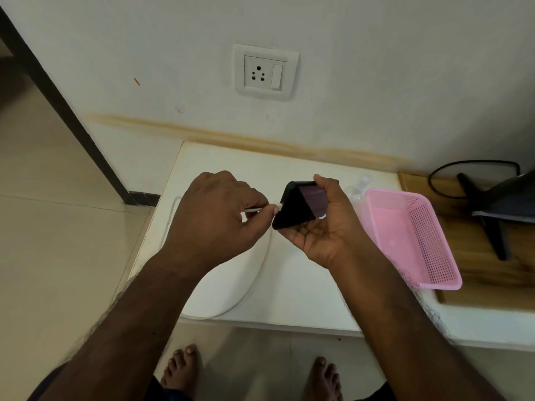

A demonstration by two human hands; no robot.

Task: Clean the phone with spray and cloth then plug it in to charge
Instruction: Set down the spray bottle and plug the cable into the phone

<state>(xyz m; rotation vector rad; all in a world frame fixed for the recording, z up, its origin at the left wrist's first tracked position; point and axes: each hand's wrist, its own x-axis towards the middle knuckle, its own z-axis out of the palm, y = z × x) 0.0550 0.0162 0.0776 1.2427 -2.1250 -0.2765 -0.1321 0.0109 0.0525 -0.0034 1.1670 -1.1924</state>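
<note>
Black and glossy, the phone (pixel 298 205) sits at the centre of my frame, held up above the white counter (pixel 289 290) in my right hand (pixel 324 224). That hand grips it from the right side, palm turned up toward the camera, thumb over the top edge and fingers curled behind, so the dark screen faces left and down. My left hand (pixel 220 215) comes in from the left of centre, its thumb and forefinger pinching the plug end of the white charging cable (pixel 257 273) right at the phone's lower left edge; I cannot tell whether the plug is seated in the port or only touching it. From that pinch the cable drops below my left hand, loops across the counter toward the lower middle of the frame and curves back up along the counter's left side.

Just right of my right hand a clear spray bottle (pixel 360 188) lies partly hidden behind a pink perforated basket (pixel 428 247), which rests half on the counter and half on a wooden board (pixel 486 273). At the right edge stands a black monitor foot (pixel 489 224) with a black cord looping behind it. In the upper middle a white wall socket (pixel 265 72) with its switch is set in the wall. My bare feet show at the bottom.
</note>
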